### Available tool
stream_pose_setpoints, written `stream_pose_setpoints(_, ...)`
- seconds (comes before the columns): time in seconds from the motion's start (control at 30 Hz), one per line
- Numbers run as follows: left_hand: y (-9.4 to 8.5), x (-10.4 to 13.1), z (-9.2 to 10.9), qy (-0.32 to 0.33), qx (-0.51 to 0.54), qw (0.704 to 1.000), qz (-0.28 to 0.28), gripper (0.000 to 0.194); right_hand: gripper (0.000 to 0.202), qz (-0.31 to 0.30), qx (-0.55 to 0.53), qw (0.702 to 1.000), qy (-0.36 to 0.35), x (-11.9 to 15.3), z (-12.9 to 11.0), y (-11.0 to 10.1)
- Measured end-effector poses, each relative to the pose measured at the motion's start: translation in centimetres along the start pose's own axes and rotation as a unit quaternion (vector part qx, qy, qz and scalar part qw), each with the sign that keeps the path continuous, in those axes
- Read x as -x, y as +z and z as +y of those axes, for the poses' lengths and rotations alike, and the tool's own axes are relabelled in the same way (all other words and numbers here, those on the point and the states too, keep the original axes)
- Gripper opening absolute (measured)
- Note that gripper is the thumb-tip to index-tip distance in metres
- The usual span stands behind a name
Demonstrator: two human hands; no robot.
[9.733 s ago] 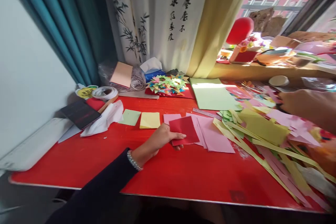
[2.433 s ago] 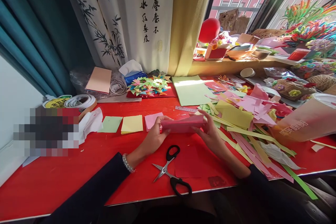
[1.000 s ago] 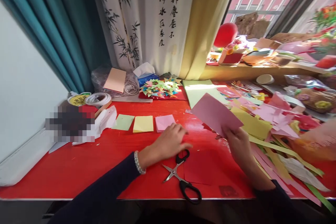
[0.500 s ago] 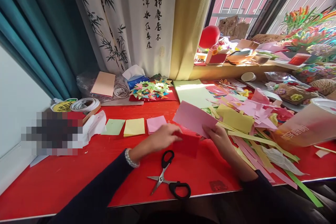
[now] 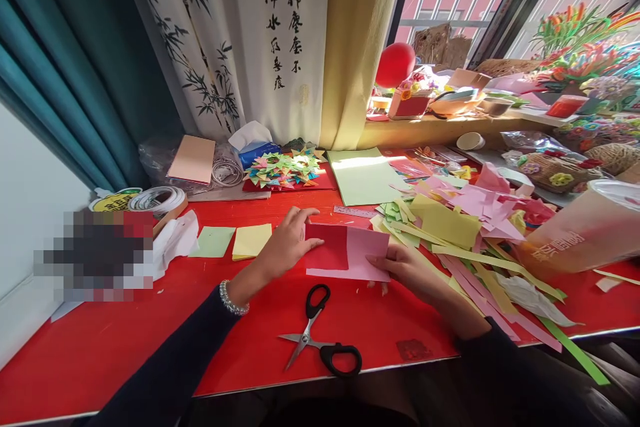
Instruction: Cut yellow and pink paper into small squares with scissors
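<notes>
My right hand [image 5: 400, 263] pinches the right end of a pink paper sheet [image 5: 367, 253] above the red table. A smaller red paper square [image 5: 331, 247] lies against the left part of that sheet. My left hand [image 5: 287, 243] has its thumb and fingers closed on the left edge of both papers, thumb in front. Black-handled scissors [image 5: 305, 339] lie with blades parted below the papers. To the left of my left hand are a green square [image 5: 215, 241] and a stack of yellow squares [image 5: 250, 242].
Paper strips and scraps [image 5: 480, 213] are heaped at the right, beside a large cup [image 5: 580, 230]. A light green sheet [image 5: 365, 177], a ruler [image 5: 355, 211] and a folded paper wreath [image 5: 285, 169] lie farther back. A white tape roll [image 5: 157, 200] stands left.
The pink sheet has turned level and come down toward me. My left hand has moved to its left edge, and the red square now lies against the sheet.
</notes>
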State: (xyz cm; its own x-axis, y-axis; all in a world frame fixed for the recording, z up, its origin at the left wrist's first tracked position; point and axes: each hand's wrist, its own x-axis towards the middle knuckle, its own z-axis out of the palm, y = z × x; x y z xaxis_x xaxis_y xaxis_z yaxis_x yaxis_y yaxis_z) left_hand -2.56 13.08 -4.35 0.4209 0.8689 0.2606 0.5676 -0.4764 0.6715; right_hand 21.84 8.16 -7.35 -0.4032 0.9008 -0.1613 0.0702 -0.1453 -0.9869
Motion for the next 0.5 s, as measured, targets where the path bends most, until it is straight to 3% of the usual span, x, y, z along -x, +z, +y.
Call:
stream_pose_setpoints(0.1, 0.1, 0.2, -0.4, -0.062, 0.032, 0.997, -0.02, 0.06, 0.027, -0.01, 0.004, 1.0, 0.004, 0.0, 0.1, -0.1)
stream_pose_setpoints(0.2, 0.0, 0.6, -0.6, -0.106, 0.087, 0.987, -0.08, 0.063, 0.029, -0.018, 0.03, 0.999, 0.01, 0.2, -0.1, 0.0)
stream_pose_setpoints(0.27, -0.1, 0.9, -0.5, -0.099, 0.107, 0.984, -0.102, 0.056, 0.03, -0.015, 0.048, 0.999, 0.011, 0.4, -0.2, 0.1)
stream_pose_setpoints(0.4, 0.1, 1.6, 0.0, -0.058, 0.103, 0.99, -0.079, 0.039, 0.031, 0.021, 0.089, 0.996, -0.008, 0.5, -0.2, 0.5)
stream_pose_setpoints(0.5, 0.5, 1.9, -0.3, -0.023, 0.055, 0.997, -0.041, 0.031, 0.03, 0.098, 0.201, 0.973, -0.059, -0.1, 0.2, 0.4)
